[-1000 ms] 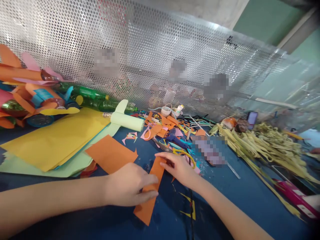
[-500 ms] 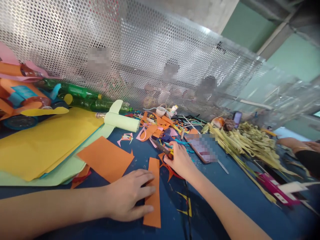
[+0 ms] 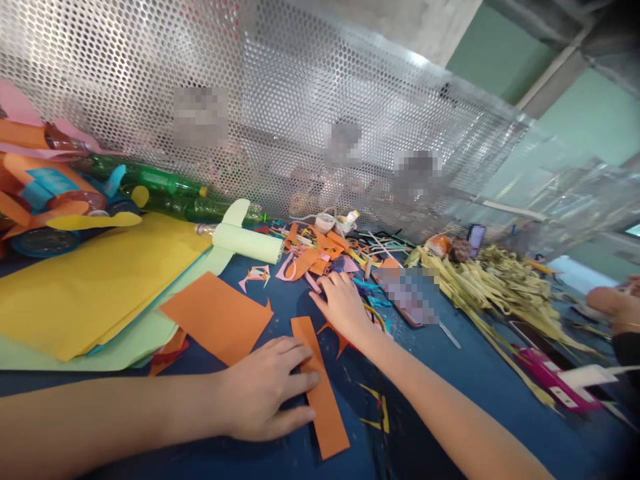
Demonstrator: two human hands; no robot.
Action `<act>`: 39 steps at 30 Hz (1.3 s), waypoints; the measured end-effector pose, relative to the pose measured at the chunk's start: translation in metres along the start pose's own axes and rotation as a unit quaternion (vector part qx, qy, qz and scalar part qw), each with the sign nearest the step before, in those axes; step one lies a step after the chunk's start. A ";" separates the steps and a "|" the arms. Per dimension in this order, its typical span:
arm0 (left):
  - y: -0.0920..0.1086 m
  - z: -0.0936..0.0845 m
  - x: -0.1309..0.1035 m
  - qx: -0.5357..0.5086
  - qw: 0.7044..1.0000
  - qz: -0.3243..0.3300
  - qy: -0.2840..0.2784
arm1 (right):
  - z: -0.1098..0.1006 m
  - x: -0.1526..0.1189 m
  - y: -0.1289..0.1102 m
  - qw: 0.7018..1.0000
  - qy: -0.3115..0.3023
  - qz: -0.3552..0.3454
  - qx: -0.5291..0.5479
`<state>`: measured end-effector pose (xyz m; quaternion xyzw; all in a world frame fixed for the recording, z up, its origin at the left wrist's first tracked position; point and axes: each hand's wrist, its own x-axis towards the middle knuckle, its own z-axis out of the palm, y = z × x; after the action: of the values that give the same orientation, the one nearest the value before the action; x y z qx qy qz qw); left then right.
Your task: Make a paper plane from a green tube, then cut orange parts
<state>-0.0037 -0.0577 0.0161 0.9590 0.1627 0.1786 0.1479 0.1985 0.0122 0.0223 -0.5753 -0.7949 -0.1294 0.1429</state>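
My left hand (image 3: 273, 390) lies flat with spread fingers on a narrow orange paper strip (image 3: 325, 397), which slants on the blue table. My right hand (image 3: 343, 303) is at the near edge of the scrap pile, thumb and fingers closed about the end of a short pink stick (image 3: 313, 283); its exact kind is unclear. Beside that wrist shows a yellow-rimmed scissors handle (image 3: 376, 317); the hand covers the rest. A larger orange sheet (image 3: 220, 313) lies left of the strip. Orange paper scraps (image 3: 320, 248) are heaped beyond my right hand.
Yellow sheets (image 3: 100, 280) are stacked left. A bottle wrapped in pale green paper (image 3: 247, 243) lies behind them, near green bottles (image 3: 165, 180). Right stand a phone (image 3: 407, 300), dried strips (image 3: 480, 280) and a pink power strip (image 3: 555, 380). A perforated metal screen (image 3: 290, 100) bounds the back.
My right hand has let go of the scissors and shifted slightly left to the pink stick. The orange strip has turned, its near end swinging right under my left hand.
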 end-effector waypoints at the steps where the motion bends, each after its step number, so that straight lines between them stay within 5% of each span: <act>1: 0.000 0.000 0.000 -0.002 1.000 0.000 -0.001 | 0.004 0.006 -0.001 1.000 0.003 0.006 0.003; 6: -0.002 0.001 -0.003 -0.007 1.000 0.004 0.004 | 0.014 0.021 0.001 0.999 0.023 0.032 0.026; 12: -0.003 0.004 -0.004 -0.007 1.000 -0.004 0.008 | -0.021 0.015 0.018 0.988 0.042 0.076 0.125; 17: -0.002 0.002 -0.004 -0.035 0.999 0.000 0.034 | -0.037 0.007 0.021 0.876 0.108 0.147 0.446; 20: -0.002 -0.002 -0.003 -0.102 0.988 -0.052 0.104 | -0.030 -0.005 0.014 0.799 0.125 0.188 0.557; 23: -0.006 -0.003 0.001 -0.165 0.955 -0.165 0.181 | -0.024 -0.020 0.002 0.774 0.071 0.186 0.602; 27: -0.014 -0.001 0.008 -0.195 0.944 -0.227 0.136 | -0.027 -0.037 -0.013 0.766 0.007 0.156 0.623; 34: -0.018 0.004 0.011 -0.147 0.969 -0.174 0.097 | -0.028 -0.047 -0.033 0.707 -0.199 0.109 0.670; 39: -0.014 0.005 0.009 -0.047 0.985 -0.149 0.079 | -0.027 -0.049 -0.033 0.684 -0.188 0.125 0.694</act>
<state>0.0028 -0.0431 0.0097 0.8991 0.3062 0.2372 0.2041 0.1842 -0.0507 0.0279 -0.4175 -0.5883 0.5894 0.3636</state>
